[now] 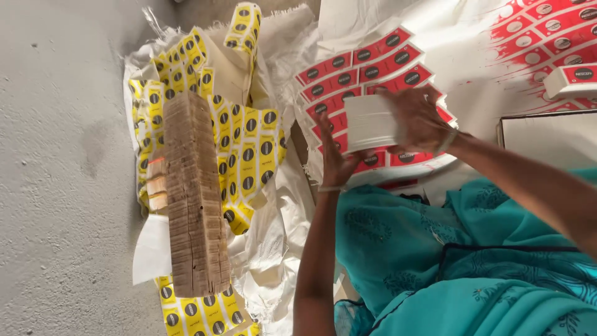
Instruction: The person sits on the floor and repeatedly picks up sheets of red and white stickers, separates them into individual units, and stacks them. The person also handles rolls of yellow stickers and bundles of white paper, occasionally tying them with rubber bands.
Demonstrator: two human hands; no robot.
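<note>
Both my hands hold a thick stack of white cards (pixel 371 122) above a sheet of red printed labels (pixel 367 70). My left hand (pixel 336 163) supports the stack from below at its near left corner. My right hand (pixel 418 118) grips the stack's right side, fingers curled over its top edge. The red labels carry round black marks and lie in rows on a white sheet. A thin bangle sits on each wrist.
A long brown stack of card edges (pixel 194 193) lies on yellow printed label sheets (pixel 245 134) over white sacking (pixel 273 249) to the left. Grey concrete floor (pixel 56 186) is further left. More red labels (pixel 547 25) and a white box (pixel 550 137) are at the right. Teal cloth (pixel 448 261) covers my lap.
</note>
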